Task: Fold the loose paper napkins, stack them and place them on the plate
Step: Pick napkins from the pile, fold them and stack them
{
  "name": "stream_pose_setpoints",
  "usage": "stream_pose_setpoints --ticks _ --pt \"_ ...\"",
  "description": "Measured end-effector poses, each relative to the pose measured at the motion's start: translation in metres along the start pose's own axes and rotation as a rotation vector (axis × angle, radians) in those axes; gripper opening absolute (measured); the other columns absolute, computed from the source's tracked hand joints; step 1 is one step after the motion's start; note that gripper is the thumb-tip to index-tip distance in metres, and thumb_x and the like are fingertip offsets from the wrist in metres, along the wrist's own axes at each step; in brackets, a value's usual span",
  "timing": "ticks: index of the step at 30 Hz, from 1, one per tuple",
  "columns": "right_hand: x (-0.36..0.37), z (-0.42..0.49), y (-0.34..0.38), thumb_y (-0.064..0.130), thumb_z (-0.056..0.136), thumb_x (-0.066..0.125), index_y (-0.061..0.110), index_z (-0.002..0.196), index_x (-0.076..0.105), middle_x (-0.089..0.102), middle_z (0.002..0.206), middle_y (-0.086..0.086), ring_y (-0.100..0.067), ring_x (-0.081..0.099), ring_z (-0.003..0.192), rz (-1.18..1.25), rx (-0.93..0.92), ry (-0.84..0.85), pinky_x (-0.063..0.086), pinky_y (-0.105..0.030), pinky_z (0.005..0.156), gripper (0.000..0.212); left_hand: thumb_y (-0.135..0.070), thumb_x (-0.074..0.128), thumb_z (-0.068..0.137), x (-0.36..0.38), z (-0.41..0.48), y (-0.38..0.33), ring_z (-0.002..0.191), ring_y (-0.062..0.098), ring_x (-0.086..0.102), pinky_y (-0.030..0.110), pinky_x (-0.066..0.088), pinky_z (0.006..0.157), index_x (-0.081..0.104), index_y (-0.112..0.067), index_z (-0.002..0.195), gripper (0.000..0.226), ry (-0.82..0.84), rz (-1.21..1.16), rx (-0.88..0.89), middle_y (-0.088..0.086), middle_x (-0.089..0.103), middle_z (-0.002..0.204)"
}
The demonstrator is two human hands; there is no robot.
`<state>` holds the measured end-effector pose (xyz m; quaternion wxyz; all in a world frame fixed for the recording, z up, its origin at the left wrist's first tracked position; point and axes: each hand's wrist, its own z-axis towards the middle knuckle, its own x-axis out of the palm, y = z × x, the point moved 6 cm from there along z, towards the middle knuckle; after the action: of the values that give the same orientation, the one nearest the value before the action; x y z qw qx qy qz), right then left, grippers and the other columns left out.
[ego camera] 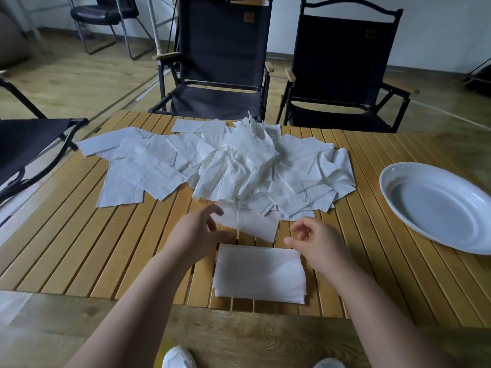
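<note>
Flanking the folded stack (259, 273) — left hand (198, 236) at loose napkin (252, 225), grip unclear; right hand (318, 241) slack, empty.

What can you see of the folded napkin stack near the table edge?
The stack is white soft-looking paper, folded into a neat rectangle several layers thick, layer edges showing along its near side. It lies flat on the slatted wooden table, close to the near edge. The left hand and right hand are at its far corners; neither grips it.
</note>
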<state>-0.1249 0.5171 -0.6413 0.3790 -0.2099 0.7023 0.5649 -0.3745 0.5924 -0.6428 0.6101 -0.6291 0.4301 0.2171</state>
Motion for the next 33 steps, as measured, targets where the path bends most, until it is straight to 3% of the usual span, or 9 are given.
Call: stream_pose_setpoints --ticks 2,5,11,17,22,24,26,29,33 --pt "0.004 0.005 0.009 0.029 0.083 0.078 0.031 0.097 0.069 0.060 0.090 0.013 -0.002 0.054 0.077 0.008 -0.083 -0.018 0.043 -0.019 0.065 0.016 -0.035 0.073 0.086 -0.005 0.007 0.002 0.104 0.014 0.056 0.026 0.049 0.079 0.056 -0.035 0.130 0.048 -0.133 0.053 0.074 -0.010 0.058 0.116" --pt "0.019 0.012 0.019 0.028 0.084 0.078 0.031 0.105 0.072 0.055 0.095 0.015 0.000 0.049 0.078 0.017 -0.164 0.018 0.040 -0.017 0.070 0.022 -0.030 0.072 0.088 -0.005 0.015 0.010 0.118 0.018 0.046 0.031 0.042 0.092 0.065 -0.030 0.126 0.039 -0.212 0.101 0.113 -0.005 0.056 0.130" --pt "0.038 0.016 0.026 0.027 0.089 0.072 0.027 0.090 0.073 0.056 0.095 0.012 -0.005 0.054 0.090 -0.056 -0.215 0.046 0.052 -0.025 0.077 0.002 -0.027 0.075 0.086 -0.003 0.022 0.017 0.096 0.015 0.051 0.029 0.045 0.076 0.076 -0.030 0.092 0.007 -0.247 0.055 0.183 -0.010 0.054 0.105" --pt "0.037 0.013 0.029 0.024 0.094 0.062 0.026 0.086 0.061 0.053 0.092 0.015 -0.003 0.052 0.084 -0.136 -0.298 0.014 0.043 -0.016 0.067 0.009 -0.028 0.068 0.092 -0.001 0.020 0.012 0.106 0.009 0.040 0.023 0.033 0.082 0.072 -0.028 0.094 0.005 -0.250 0.042 0.209 -0.014 0.052 0.112" --pt "0.013 0.006 0.031 0.020 0.093 0.062 0.026 0.085 0.056 0.064 0.099 0.018 -0.007 0.062 0.074 0.066 -0.286 -0.083 0.054 -0.026 0.058 0.011 -0.023 0.061 0.096 -0.001 0.013 -0.003 0.113 0.008 0.051 0.024 0.039 0.088 0.064 -0.026 0.095 0.005 -0.217 -0.117 0.290 -0.015 0.060 0.117" --pt "0.005 0.002 0.032 0.020 0.094 0.063 0.027 0.085 0.055 0.068 0.101 0.017 -0.011 0.065 0.069 0.162 -0.275 -0.101 0.054 -0.024 0.056 0.013 -0.024 0.057 0.098 -0.001 0.009 -0.008 0.109 0.001 0.055 0.022 0.045 0.088 0.062 -0.027 0.100 0.007 -0.177 -0.174 0.304 -0.018 0.063 0.117" --pt "-0.001 -0.001 0.032 0.020 0.094 0.064 0.025 0.085 0.056 0.069 0.086 0.012 -0.004 0.065 0.073 0.247 -0.251 -0.109 0.049 -0.015 0.057 0.013 -0.024 0.055 0.099 -0.001 0.004 -0.012 0.104 -0.002 0.060 0.021 0.050 0.089 0.062 -0.026 0.103 0.008 -0.146 -0.226 0.320 -0.018 0.066 0.109" --pt "-0.008 -0.005 0.032 0.016 0.094 0.064 0.021 0.085 0.059 0.064 0.067 0.006 -0.001 0.055 0.056 0.357 -0.205 -0.071 0.040 -0.012 0.052 0.011 -0.023 0.055 0.099 -0.006 -0.004 -0.018 0.092 -0.002 0.067 0.016 0.055 0.078 0.063 -0.024 0.102 0.008 -0.104 -0.356 0.300 -0.014 0.070 0.097" --pt "-0.020 -0.009 0.031 0.018 0.092 0.068 0.021 0.090 0.067 0.074 0.075 0.004 -0.008 0.064 0.066 0.434 -0.131 -0.007 0.048 -0.018 0.061 0.004 -0.015 0.059 0.098 -0.015 -0.012 -0.025 0.078 0.009 0.073 0.024 0.058 0.073 0.068 -0.016 0.098 0.009 -0.018 -0.573 0.229 0.000 0.076 0.086"
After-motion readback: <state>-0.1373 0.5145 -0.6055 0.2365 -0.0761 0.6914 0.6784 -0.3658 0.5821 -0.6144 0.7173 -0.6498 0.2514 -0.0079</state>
